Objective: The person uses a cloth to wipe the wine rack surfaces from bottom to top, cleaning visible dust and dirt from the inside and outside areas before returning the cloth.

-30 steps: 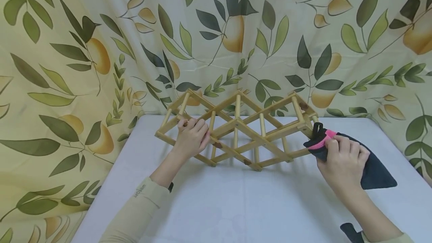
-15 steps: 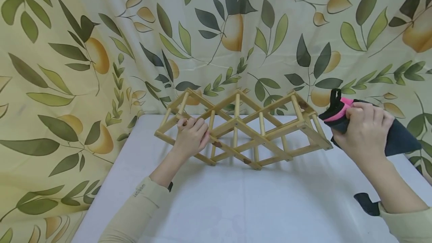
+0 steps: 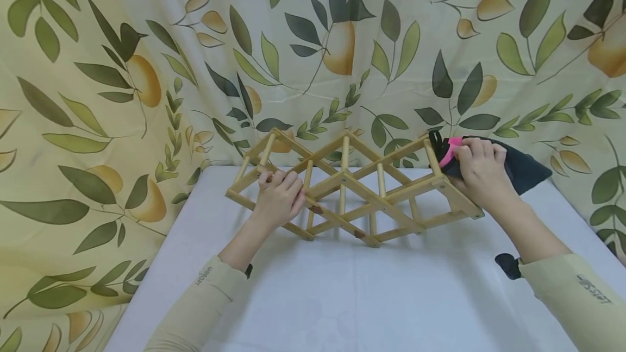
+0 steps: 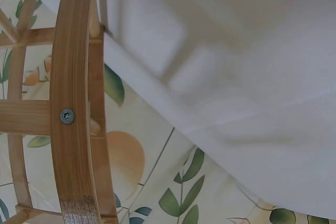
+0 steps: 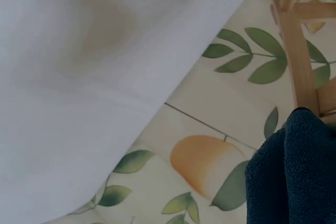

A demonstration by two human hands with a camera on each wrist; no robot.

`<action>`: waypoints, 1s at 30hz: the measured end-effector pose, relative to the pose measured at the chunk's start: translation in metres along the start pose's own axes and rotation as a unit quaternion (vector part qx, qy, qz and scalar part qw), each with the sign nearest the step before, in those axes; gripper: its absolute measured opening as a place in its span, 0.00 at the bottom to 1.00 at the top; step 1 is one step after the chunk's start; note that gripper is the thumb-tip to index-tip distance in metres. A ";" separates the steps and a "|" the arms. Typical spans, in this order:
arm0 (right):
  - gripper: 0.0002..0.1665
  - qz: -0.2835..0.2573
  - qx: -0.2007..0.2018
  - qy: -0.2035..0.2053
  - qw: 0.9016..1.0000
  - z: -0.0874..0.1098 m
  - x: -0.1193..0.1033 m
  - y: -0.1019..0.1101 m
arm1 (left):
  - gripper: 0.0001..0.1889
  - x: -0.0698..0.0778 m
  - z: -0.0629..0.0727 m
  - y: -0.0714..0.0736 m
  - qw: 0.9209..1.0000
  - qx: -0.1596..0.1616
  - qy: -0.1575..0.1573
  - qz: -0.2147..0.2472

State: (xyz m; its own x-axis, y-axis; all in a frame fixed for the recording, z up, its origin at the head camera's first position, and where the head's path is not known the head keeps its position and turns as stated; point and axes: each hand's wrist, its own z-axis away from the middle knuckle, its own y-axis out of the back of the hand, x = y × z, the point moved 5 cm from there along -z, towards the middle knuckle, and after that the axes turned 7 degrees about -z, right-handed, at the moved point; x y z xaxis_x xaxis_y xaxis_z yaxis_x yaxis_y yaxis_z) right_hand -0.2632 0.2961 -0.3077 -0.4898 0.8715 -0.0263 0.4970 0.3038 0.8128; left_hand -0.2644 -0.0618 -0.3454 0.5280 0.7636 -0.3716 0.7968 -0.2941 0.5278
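Note:
A folding wooden wine rack [image 3: 344, 178] with crossed slats and round dowels stands opened out on the white table. My left hand [image 3: 279, 200] grips a slat on its left half. In my right hand [image 3: 481, 173] is a bunched dark blue towel [image 3: 525, 164] with a pink band and a black loop, held against the rack's upper right end. The towel's pile shows in the right wrist view at the lower right, close to a wooden slat [image 5: 299, 61]. Neither hand appears in the wrist views; a screwed rack slat [image 4: 73, 77] fills the left wrist view's left side.
The white-covered table [image 3: 342, 297] extends in front of the rack. A curtain [image 3: 313, 58] with leaf and fruit print hangs behind and to the left, close to the rack's back.
My right hand took the towel from the rack's lower right end, up and off to the right, then back left onto the upper right end. The left hand and rack stayed put.

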 end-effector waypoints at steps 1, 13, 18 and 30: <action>0.33 -0.001 0.000 0.004 1.000 0.000 0.000 -0.002 | 0.07 0.000 0.000 0.000 1.000 0.001 0.000 0.002; 0.12 0.011 -0.034 0.042 0.998 -0.009 -0.005 -0.020 | 0.07 -0.002 0.000 0.002 0.999 0.019 -0.005 0.037; 0.11 0.017 -0.058 0.020 0.998 -0.013 -0.002 -0.023 | 0.10 -0.002 0.000 0.001 0.998 0.010 -0.011 0.054; 0.08 0.051 -0.069 -0.030 0.996 -0.020 0.003 -0.026 | 0.10 -0.004 0.002 0.002 0.998 0.002 -0.016 0.060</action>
State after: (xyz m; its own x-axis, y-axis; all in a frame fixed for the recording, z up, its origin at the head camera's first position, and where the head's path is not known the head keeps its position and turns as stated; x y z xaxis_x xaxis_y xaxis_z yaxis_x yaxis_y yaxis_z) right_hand -0.2917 0.2828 -0.3176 -0.3954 0.9181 0.0291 0.4376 0.1604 0.8848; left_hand -0.2642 -0.0665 -0.3439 0.6292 0.7040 -0.3293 0.7277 -0.3849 0.5677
